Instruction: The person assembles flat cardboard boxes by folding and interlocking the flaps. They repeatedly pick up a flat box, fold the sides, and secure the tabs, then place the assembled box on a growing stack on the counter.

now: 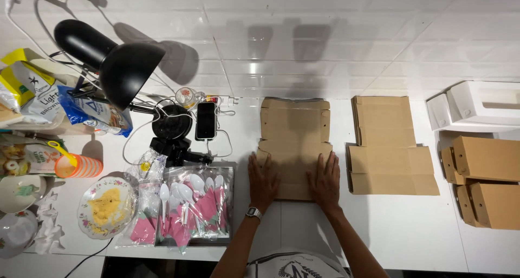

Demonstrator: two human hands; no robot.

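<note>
Left hand (262, 181) and right hand (325, 180), both flat and unclenched, press the cardboard blank (294, 134), which extends lengthwise away from them.

A home kitchen counter used as a small food-packing station. The white counter top (401, 229) meets a white tiled wall (325, 34). On one side sit signs of a lived-in kitchen — a flowered plate of yellow food (106, 207), an orange cup (78, 166), snack bags (27, 91), a black desk lamp (116, 64) and a charging phone (206, 121). On the other side, packing goods — flat cardboard box blanks (387, 145), folded cardboard boxes (487, 183), and clear bags of white plastic spoons with pink napkins (189, 205).
</note>
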